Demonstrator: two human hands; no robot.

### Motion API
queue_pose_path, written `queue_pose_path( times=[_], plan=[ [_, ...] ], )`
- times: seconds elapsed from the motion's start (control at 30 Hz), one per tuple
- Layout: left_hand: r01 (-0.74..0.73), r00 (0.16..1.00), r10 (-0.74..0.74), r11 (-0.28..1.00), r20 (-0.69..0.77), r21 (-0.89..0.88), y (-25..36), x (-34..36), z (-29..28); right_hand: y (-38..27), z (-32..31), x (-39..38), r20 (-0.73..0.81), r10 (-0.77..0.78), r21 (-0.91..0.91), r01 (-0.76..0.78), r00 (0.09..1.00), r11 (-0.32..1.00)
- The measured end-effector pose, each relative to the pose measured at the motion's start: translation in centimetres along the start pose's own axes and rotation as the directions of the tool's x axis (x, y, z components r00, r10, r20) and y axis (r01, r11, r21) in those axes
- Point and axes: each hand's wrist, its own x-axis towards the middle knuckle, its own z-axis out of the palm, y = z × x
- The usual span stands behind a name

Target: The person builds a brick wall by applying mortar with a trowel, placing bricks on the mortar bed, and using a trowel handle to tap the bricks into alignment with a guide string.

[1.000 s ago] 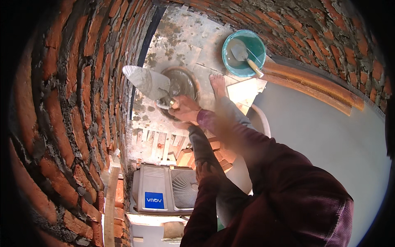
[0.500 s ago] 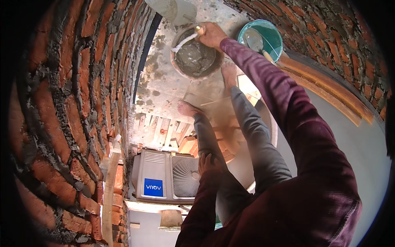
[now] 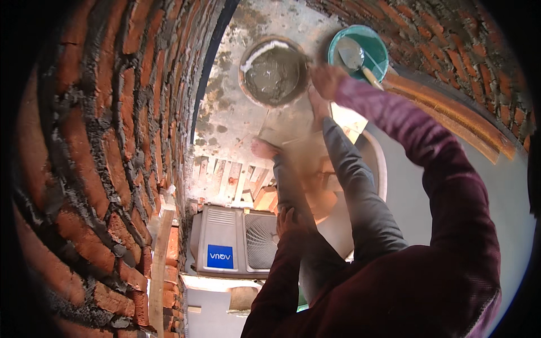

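My right hand (image 3: pixel 328 82), smeared by motion, is just right of a round bucket (image 3: pixel 243 89) of wet grey mortar (image 3: pixel 273 76). Its fingers are too blurred to show whether they hold anything. Along the bucket's far rim lies a curved white handle (image 3: pixel 264 52). My left hand (image 3: pixel 288 221) rests on my left leg with fingers spread and holds nothing. To the right of the mortar stands a green bucket (image 3: pixel 385 56). A trowel (image 3: pixel 350 53) leans inside it, its pale handle (image 3: pixel 372 79) sticking out over the near rim.
A rough brick wall (image 3: pixel 79 135) rises at my left, and another (image 3: pixel 451 50) at the far right. Wooden planks (image 3: pixel 445 110) lie along the right wall. A grey outdoor air-conditioner unit (image 3: pixel 225 236) stands at lower left, with loose bricks (image 3: pixel 266 198) beyond it.
My right hand has moved right and nearer, away from the mortar bucket's far rim and the tan-ended piece it gripped there. The view has shifted slightly. My left hand stays on my leg.
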Motion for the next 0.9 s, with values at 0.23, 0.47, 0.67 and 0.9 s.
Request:
queue_pose_path(
  times=[0.23,0.47,0.67,0.9],
  plan=[
    [-0.031,0.999,0.031,1.0,-0.028,0.0,-1.5,0.2,0.8,-4.3,13.2,9.2,0.207,0.267,0.292,-0.32,0.941,0.901],
    [0.024,0.999,-0.024,1.0,0.024,-0.013,-0.7,0.0,-0.9,-6.7,10.8,7.5,0.546,-0.229,0.674,-0.26,0.806,0.691],
    [-0.04,0.999,0.042,0.995,-0.018,0.093,0.3,0.2,-2.8,-8.9,-1.9,2.2,0.242,0.118,0.311,-0.193,0.963,0.931],
    [-0.277,0.819,0.11,0.935,-0.564,-0.22,-1.7,22.2,-3.9,-4.5,-0.1,8.2,0.298,0.106,0.017,-0.116,0.949,0.993]
  ],
)
